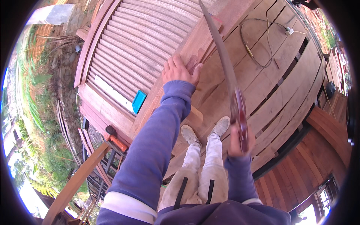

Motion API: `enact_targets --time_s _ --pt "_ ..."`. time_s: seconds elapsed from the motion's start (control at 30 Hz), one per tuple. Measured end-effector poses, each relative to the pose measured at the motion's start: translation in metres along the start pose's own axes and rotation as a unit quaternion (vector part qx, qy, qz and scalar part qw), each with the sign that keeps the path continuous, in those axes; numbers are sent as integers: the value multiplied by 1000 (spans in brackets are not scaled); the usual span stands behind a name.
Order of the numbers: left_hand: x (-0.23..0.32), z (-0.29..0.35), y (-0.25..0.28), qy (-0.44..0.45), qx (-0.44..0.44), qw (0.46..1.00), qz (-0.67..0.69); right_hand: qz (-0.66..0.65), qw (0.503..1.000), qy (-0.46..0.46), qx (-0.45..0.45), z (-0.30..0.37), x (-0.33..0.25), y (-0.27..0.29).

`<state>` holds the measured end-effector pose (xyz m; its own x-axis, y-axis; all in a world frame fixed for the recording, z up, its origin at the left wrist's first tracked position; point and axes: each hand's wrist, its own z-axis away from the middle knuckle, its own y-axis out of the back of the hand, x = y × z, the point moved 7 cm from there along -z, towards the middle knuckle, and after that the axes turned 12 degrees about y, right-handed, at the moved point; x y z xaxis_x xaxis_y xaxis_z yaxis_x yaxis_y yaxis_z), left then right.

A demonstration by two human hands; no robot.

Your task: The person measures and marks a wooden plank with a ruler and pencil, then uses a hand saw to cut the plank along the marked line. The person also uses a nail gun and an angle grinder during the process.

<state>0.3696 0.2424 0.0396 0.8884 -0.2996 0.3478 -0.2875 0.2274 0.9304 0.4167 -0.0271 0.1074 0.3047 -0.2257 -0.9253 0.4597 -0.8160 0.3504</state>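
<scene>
A handsaw (225, 63) with a dark red handle is in my right hand (240, 141), which is closed around the grip. Its long blade points away from me, and its far part passes over the end of the panel's side rail. My left hand (180, 71) lies on that wooden rail (192, 42), with fingers extended over it and the thumb apart near the edge. The rail borders a louvered wooden panel (135, 37) with rows of slats. On the panel's near left part rests a try square (139, 101) with a blue stock and a pale metal blade.
An orange-handled tool (117, 141) lies by the panel's lower left corner. A looped cable (258, 64) with a white plug lies on the plank floor (285, 93) at right, where dark gaps run between boards. A curved wooden beam (75, 183) stands at lower left.
</scene>
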Motion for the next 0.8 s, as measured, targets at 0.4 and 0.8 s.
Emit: enact_targets --time_s 0.4,0.8 --pt "-15 1 5 35 6 999 -26 -29 999 -10 -34 22 12 4" --pt "-6 -1 -4 11 4 1000 -13 0 999 25 -28 -13 5 -13"
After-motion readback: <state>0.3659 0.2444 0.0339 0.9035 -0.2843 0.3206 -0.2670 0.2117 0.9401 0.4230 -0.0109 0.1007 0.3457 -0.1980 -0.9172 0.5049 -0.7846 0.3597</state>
